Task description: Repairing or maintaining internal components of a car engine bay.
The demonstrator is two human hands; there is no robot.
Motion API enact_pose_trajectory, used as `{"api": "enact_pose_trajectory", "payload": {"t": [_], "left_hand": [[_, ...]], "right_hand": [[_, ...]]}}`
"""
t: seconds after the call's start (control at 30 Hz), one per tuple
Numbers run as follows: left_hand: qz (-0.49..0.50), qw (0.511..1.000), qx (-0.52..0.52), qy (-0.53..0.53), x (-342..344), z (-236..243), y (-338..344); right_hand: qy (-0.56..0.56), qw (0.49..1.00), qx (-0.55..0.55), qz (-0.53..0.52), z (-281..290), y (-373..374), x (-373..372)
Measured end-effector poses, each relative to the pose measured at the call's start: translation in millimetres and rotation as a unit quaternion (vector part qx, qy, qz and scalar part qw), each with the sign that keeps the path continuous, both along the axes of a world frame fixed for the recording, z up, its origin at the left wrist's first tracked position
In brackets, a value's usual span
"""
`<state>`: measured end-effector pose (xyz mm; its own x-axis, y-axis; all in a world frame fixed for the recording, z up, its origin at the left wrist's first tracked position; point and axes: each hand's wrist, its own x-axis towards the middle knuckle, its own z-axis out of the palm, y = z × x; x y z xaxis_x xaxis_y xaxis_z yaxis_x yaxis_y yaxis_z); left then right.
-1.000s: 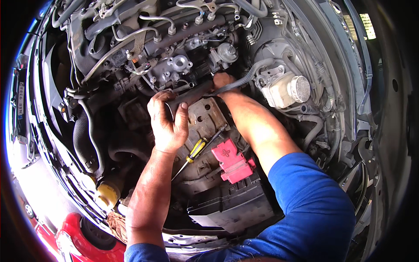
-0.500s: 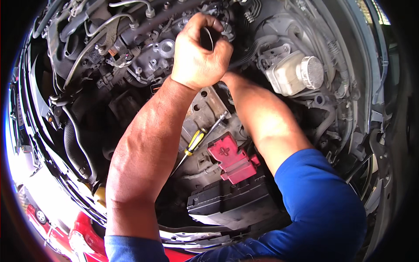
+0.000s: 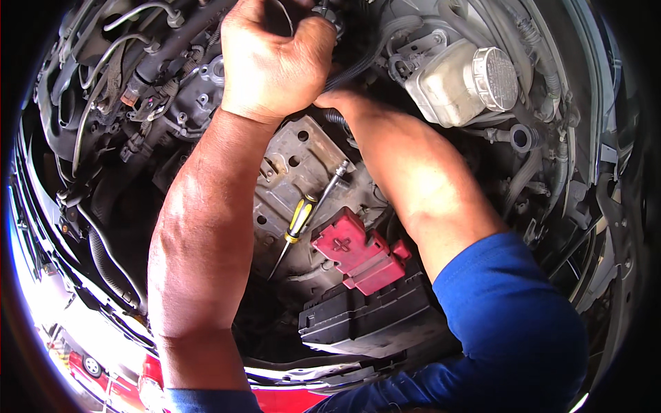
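My left hand (image 3: 279, 65) reaches over the far part of the engine bay, fingers curled in toward the thumb. A thin curved pale line, perhaps a wire or an edge, shows in the gap of its grip; what it holds cannot be made out. Passing beneath it, my right hand (image 3: 335, 102) shows only at the wrist, its fingers hidden behind the left hand and in shadow. Nearer to me, a yellow-and-black screwdriver (image 3: 300, 217) and a metal socket extension (image 3: 335, 180) lie on the dirty metal battery tray (image 3: 313, 144).
Right of my forearms stands a whitish fluid reservoir (image 3: 447, 82) with a ribbed cap. A red plastic terminal cover (image 3: 358, 251) and a black box (image 3: 372, 320) sit close to me. Metal pipes (image 3: 110, 55) and engine parts crowd the left. A red car (image 3: 103, 382) shows beyond.
The whole view has shifted, so my hands and the engine sit further up and left in the picture. My left hand keeps its curled grip; the tools on the tray have not visibly moved.
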<state>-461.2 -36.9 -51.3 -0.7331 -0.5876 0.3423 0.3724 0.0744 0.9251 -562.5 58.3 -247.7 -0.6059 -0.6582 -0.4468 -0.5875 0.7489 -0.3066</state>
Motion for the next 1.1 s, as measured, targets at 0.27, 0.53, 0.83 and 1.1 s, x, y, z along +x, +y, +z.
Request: {"api": "enact_pose_trajectory", "payload": {"t": [0.27, 0.53, 0.83, 1.1], "left_hand": [[-0.035, 0.998, 0.042, -0.034, -12, 16, 6], [0.085, 0.983, -0.144, -0.075, -37, 26, 11], [0.137, 0.95, -0.213, -0.184, 61, 13, 2], [0.225, 0.95, -0.096, -0.193, 148, -34, 20]], "right_hand": [[-0.002, 1.0, 0.0, -0.003, 0, 5, -8], [0.002, 1.0, 0.004, 0.004, 5, 2, -18], [0.016, 0.998, 0.048, 0.025, 21, -2, -1], [0.032, 0.993, 0.103, 0.042, 15, -10, 0]]}}
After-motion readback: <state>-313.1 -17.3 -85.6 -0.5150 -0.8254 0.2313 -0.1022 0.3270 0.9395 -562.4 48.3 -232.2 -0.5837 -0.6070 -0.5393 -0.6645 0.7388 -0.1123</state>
